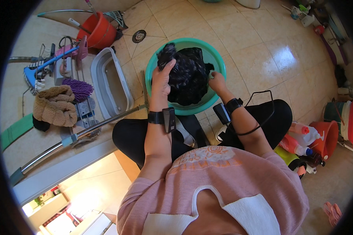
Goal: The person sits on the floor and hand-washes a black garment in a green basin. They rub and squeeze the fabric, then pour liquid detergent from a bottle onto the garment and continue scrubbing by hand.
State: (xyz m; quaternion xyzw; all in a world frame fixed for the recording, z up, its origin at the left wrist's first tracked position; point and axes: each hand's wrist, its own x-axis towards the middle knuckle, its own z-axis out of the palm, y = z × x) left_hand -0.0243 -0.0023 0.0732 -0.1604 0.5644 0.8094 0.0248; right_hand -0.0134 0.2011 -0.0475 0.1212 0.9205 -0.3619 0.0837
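A round green plastic basin (221, 58) stands on the tiled floor before me, with wet black cloth (189, 77) and some water inside. Over the basin's left side, my left hand (162, 77) grips a bunched part of the cloth between thumb and fingers, raised above the rest. At the right inner side, my right hand (217, 82) is closed around a small pale green item (211, 74) beside the cloth's edge; what the item is, I cannot tell. Both wrists wear black straps with small devices.
A grey-white plastic tub (98, 79) and a red bucket (101, 33) stand left, near a wire rack holding brushes and brown fluffy cloth (54, 105). A metal pole (110, 119) runs beside my left knee. Bottles (295, 144) and an orange bucket (331, 138) lie right.
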